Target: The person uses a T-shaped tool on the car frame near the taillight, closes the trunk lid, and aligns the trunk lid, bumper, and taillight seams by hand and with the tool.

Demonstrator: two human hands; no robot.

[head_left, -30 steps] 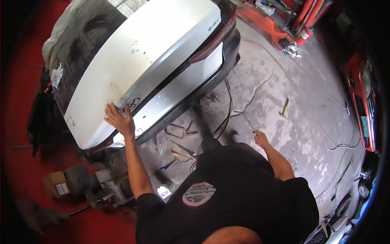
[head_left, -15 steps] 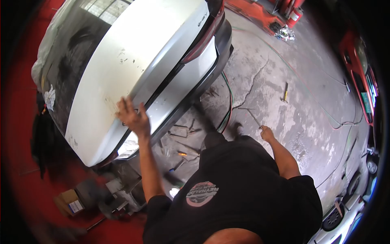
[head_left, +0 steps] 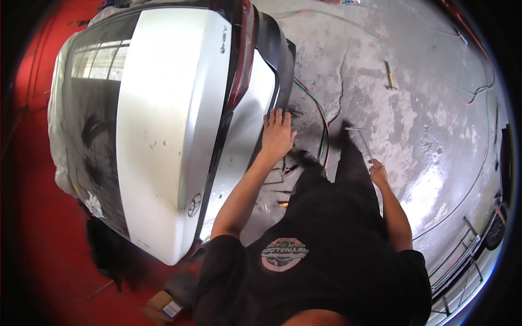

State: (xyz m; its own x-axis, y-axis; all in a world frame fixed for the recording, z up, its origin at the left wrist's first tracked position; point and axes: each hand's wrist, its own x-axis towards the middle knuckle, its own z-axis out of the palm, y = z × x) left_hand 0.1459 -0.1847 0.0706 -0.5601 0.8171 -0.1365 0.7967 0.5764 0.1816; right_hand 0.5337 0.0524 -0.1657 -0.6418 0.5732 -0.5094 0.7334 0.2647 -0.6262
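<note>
My left hand [head_left: 278, 133] is open, its fingers stretched out over the edge of the car's rear bumper [head_left: 278, 65]. It appears to rest on the bumper, though the contact under the palm is hidden. On my other side, my right hand [head_left: 378, 173] is closed around a slim T-shaped metal tool [head_left: 368, 148], whose crossbar points away from me above the floor. The white trunk lid [head_left: 157, 108] has small dark marks and scuffs, with a round emblem [head_left: 194, 205] near its lower edge.
Red and green hoses [head_left: 316, 103] run across the concrete floor [head_left: 370, 70]. A hammer [head_left: 389, 76] with a yellow-and-black handle lies farther off. Beside my legs are several tools, one with an orange handle [head_left: 283, 204]. A cardboard box [head_left: 163, 307] sits at lower left.
My left hand has moved right, from the trunk lid's edge to the bumper. The view has turned and shifted along the car. My right hand still holds the T-shaped tool.
</note>
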